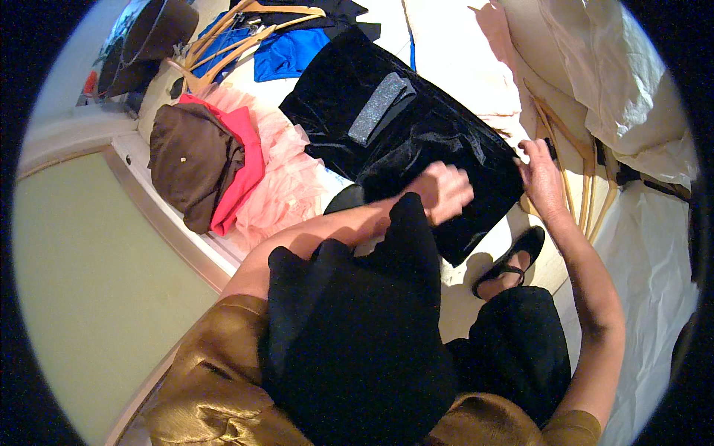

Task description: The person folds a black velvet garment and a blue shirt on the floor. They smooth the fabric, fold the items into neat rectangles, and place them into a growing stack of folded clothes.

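Observation:
A black velvet garment (390, 161) lies spread and folded before me, with a glittery silver-grey band (382, 108) on top. Motion blurs my left hand (443, 192), which is over the velvet's near part with its fingers bunched; whether it pinches the cloth is unclear. At the garment's right-hand edge is my right hand (540, 175), its fingers bent and its thumb at the fabric. A grip there cannot be made out. Black cloth (357, 334) covers my lap and hides part of my left forearm.
Left of the velvet sit coral tulle (284, 178), a red-pink cloth (245, 161) and a brown garment (192, 161). Wooden hangers (245, 44) lie over blue clothing (290, 53). More wooden hangers (588, 161) are at the right, near white sheeting (641, 267). My black shoe (513, 262) is near the velvet.

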{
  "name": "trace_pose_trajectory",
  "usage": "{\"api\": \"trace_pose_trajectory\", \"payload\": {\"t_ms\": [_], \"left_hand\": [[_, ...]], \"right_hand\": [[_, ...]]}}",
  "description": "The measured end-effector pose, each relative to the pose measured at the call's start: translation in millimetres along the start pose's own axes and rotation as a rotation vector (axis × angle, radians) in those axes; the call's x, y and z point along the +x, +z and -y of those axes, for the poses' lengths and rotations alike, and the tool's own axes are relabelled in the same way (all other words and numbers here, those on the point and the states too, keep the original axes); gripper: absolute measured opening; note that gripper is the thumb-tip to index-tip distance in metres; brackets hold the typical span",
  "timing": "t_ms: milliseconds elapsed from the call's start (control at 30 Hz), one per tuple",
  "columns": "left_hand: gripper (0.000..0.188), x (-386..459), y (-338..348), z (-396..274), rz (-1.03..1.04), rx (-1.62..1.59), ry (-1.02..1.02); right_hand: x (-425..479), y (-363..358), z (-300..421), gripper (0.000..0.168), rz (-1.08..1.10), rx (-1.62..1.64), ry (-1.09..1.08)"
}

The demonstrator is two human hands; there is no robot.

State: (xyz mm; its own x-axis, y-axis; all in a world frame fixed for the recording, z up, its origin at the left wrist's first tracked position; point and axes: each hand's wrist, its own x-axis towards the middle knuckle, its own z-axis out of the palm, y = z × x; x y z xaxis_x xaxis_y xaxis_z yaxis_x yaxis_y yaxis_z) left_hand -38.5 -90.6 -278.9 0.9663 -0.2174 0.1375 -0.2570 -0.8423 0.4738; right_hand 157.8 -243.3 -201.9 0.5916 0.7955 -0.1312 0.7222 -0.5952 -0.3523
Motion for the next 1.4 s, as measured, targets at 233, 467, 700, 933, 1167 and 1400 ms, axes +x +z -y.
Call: {"api": "trace_pose_trajectory", "payload": {"t_ms": [233,467,700,933,1167,1400], "left_hand": [[0.05,4,-44,60,-0.61,-0.151,-0.541],[0.05,14,-69,88,-0.36,0.091,-0.071],[0.034,29,-97,98,-0.257,0.085,-0.058],[0.025,29,-95,112,-0.303,0.022,-0.36],[0.039,-34,-72,74,-0.49,0.144,-0.145],[0.083,-82,-35,75,-0.148,0.26,-0.246]], "right_hand": [[17,29,53,0.045,0.043,0.143,-0.066],[42,45,65,0.044,0.072,-0.031,-0.104],[41,43,65,0.034,0.106,-0.129,-0.041],[46,43,65,0.033,-0.055,0.044,0.013],[16,50,98,0.045,0.087,-0.014,-0.523],[5,51,64,0.044,0.215,-0.042,-0.292]]}}
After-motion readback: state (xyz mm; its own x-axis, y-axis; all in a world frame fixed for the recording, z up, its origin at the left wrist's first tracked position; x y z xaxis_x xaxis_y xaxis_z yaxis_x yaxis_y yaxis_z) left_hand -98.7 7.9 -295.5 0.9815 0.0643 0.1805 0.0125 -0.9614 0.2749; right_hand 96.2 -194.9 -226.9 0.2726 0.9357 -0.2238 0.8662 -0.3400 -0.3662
